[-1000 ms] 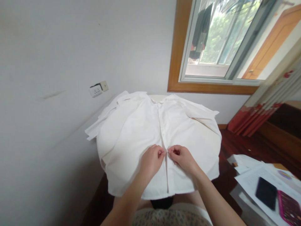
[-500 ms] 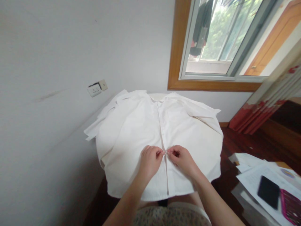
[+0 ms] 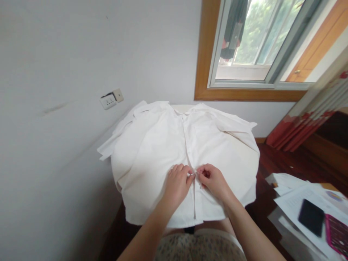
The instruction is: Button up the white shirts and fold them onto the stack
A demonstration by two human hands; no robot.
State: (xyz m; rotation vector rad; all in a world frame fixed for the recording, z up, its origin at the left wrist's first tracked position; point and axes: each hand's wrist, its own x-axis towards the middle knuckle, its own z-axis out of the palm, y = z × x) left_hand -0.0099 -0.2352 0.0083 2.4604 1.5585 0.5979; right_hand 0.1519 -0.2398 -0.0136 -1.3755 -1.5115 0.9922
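Note:
A white shirt (image 3: 154, 152) lies spread face up on a round white table (image 3: 240, 154), its collar toward the wall and its hem toward me. My left hand (image 3: 179, 179) pinches the edge of the shirt's front opening, low on the placket. Close beside it, my right hand (image 3: 213, 179) pinches the other edge of the opening. The fingertips of both hands almost meet at the placket. Whether a button is between them is too small to tell. The sleeves lie folded out to both sides.
A wall socket (image 3: 108, 101) is on the left wall. Beyond the table is a wood-framed window (image 3: 199, 72), with a red and white curtain (image 3: 293, 127) at its right. To the right, papers (image 3: 289, 197), a black phone (image 3: 311, 216) and a pink-edged object (image 3: 337, 233) lie on a low surface.
Both hands have moved slightly to the right, still pinching the placket. The fabric there is pulled up a little more, and the shirt's hem has shifted. The view has tilted slightly.

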